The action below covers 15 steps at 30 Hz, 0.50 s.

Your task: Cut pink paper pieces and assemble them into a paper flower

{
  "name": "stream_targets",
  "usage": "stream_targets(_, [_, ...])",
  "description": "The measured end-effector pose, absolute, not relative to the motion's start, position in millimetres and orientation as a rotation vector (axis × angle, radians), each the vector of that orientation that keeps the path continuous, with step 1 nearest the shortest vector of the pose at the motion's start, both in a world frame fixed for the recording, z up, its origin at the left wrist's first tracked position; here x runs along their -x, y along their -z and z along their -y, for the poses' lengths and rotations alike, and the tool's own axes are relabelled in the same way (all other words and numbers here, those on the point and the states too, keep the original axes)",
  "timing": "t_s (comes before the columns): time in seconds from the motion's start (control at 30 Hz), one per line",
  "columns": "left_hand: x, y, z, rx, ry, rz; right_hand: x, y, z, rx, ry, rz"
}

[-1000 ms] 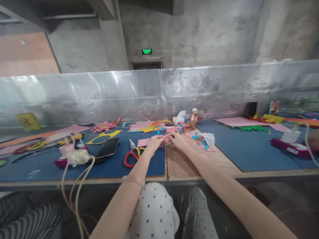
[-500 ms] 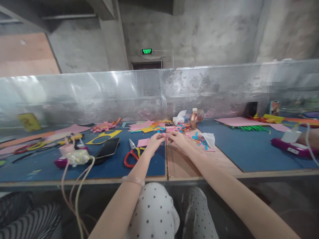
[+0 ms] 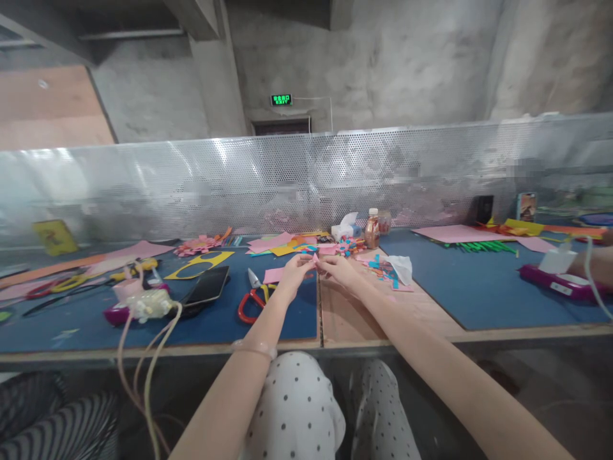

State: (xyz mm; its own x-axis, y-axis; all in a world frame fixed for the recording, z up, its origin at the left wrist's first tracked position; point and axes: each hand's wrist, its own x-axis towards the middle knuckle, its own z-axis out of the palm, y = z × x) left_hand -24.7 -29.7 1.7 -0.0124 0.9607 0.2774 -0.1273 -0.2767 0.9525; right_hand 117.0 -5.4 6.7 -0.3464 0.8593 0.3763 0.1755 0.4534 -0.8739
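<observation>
- Between eight and nine o'clock from my hands, a purple power strip (image 3: 115, 314) lies beside a black smartphone (image 3: 209, 285).
- At eight o'clock, the red-and-yellow-handled scissors (image 3: 257, 293) lie on the blue mat (image 3: 292, 322).
- At nine o'clock, just beside my wrist, is a pink paper square (image 3: 272, 275).
- My left hand (image 3: 293, 275) pinches a small folded-looking pink paper piece (image 3: 315, 259), its tip peaking between my fingertips.
- My right hand (image 3: 338, 268) pinches the same piece from the other side.
- At two o'clock stands a white-capped bottle (image 3: 372, 230); at three, a crumpled white tissue (image 3: 402, 269).
</observation>
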Motion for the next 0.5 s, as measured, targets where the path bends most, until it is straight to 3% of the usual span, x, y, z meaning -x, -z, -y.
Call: stream_targets(0.5, [24.8, 2.0, 27.0, -1.469, -1.384, -0.964, -118.1, -4.7, 2.6, 0.962, -0.900, 1.865])
